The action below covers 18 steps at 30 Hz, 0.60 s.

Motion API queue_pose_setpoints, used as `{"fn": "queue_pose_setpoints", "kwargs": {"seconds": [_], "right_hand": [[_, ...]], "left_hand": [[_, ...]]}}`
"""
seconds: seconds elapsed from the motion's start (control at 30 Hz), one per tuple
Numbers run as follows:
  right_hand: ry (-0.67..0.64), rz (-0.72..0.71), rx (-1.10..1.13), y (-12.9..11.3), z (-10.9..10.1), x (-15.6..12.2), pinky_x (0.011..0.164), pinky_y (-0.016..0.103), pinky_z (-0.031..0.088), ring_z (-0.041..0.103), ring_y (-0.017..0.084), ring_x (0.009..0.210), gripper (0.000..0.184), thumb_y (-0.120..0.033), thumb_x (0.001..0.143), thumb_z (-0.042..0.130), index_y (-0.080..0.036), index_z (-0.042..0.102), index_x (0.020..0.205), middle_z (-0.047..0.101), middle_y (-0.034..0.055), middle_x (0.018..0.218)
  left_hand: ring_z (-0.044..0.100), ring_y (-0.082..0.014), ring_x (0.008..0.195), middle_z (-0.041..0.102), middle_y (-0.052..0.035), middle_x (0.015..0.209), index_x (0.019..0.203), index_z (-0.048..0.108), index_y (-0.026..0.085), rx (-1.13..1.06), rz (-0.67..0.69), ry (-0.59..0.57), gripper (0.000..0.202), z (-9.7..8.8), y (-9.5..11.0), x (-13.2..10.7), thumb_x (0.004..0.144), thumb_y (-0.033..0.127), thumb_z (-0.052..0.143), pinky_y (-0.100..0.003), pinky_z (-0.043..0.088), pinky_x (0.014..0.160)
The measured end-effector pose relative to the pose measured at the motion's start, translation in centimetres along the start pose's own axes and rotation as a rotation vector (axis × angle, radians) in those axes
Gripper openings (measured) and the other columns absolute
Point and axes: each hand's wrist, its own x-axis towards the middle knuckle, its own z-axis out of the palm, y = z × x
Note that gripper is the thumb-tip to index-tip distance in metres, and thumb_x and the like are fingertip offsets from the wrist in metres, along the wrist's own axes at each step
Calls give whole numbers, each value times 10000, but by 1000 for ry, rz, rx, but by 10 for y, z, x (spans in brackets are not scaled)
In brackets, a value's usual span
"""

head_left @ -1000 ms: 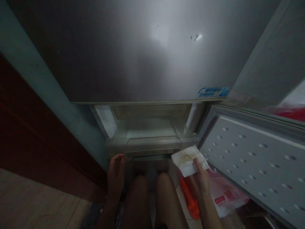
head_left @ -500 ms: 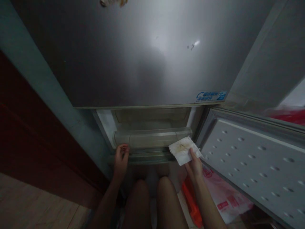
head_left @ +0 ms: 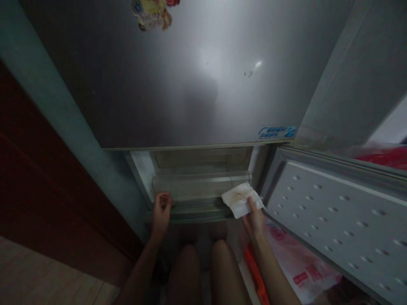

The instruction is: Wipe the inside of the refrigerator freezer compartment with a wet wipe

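A white cloth (head_left: 239,199) with brown stains is pinched in my right hand (head_left: 254,218), thumb on top. It hangs in front of the right end of a pale freezer drawer (head_left: 197,188). My left hand (head_left: 162,212) is at the drawer's left end, its fingers loosely curled with nothing visible in them. Whether it touches the drawer I cannot tell. The drawer sits inside the open lower compartment, and the fridge's bottom sill (head_left: 200,215) runs below it.
The upper fridge door (head_left: 197,84) is closed. To the right the lower door (head_left: 337,216) stands open, its dimpled inner face showing. Beneath it are a pinkish plastic bag (head_left: 295,267) and an orange object (head_left: 256,275). A dark red panel (head_left: 57,195) stands at the left.
The view has tilted up slightly, so more of the stickers on the upper door shows. My right hand and the cloth have shifted a little left. My left hand stays at the drawer's left end.
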Motion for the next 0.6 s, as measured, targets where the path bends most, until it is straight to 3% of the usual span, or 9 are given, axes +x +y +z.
{"fn": "queue_pose_setpoints", "kwargs": {"seconds": [0.27, 0.6], "right_hand": [[-1, 10, 38, 0, 3, 8, 866, 273, 555, 673, 146, 957, 445, -365, 619, 829, -230, 673, 1014, 726, -29, 1023], [-31, -6, -4, 6, 15, 20, 902, 343, 550, 674, 188, 979, 475, -380, 624, 823, -195, 672, 1034, 725, 14, 1029]], "left_hand": [[570, -175, 785, 563, -11, 849, 957, 539, 230, 6, 0, -7, 166, 3, -2, -1, 823, 326, 562, -311, 455, 747], [565, -168, 777, 549, 1, 811, 902, 515, 233, -17, 41, 3, 162, 13, -8, 25, 764, 293, 576, -315, 457, 768]]}}
